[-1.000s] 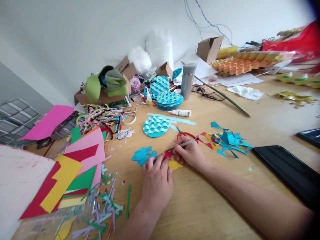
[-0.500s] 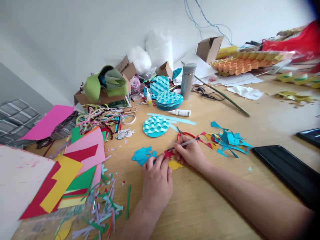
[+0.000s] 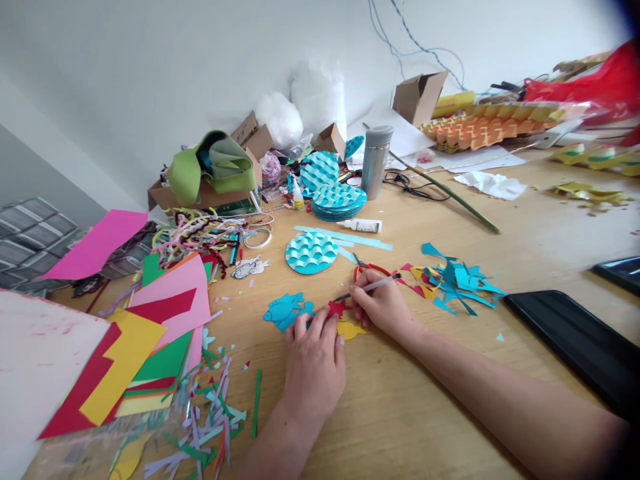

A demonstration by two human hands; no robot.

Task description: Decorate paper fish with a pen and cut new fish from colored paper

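My right hand (image 3: pixel 383 308) is closed round a thin grey pen-like tool (image 3: pixel 373 287), its tip down on a small red paper cut-out (image 3: pixel 337 307). My left hand (image 3: pixel 315 360) lies on the wooden table with its fingertips pressing the red cut-out and the papers around it. A blue paper fish (image 3: pixel 285 311) lies just left of those fingers. A yellow paper shape (image 3: pixel 350 330) shows between the two hands. Red-handled scissors (image 3: pixel 367 267) lie just beyond my right hand.
Stacked coloured paper sheets (image 3: pixel 150 347) and paper strips (image 3: pixel 210 427) lie at the left. A blue wave-pattern disc (image 3: pixel 311 253), glue bottle (image 3: pixel 360 226), grey flask (image 3: pixel 376 162) and boxes stand farther back. Blue and red scraps (image 3: pixel 457 280) and a black tray (image 3: pixel 575 343) lie at the right.
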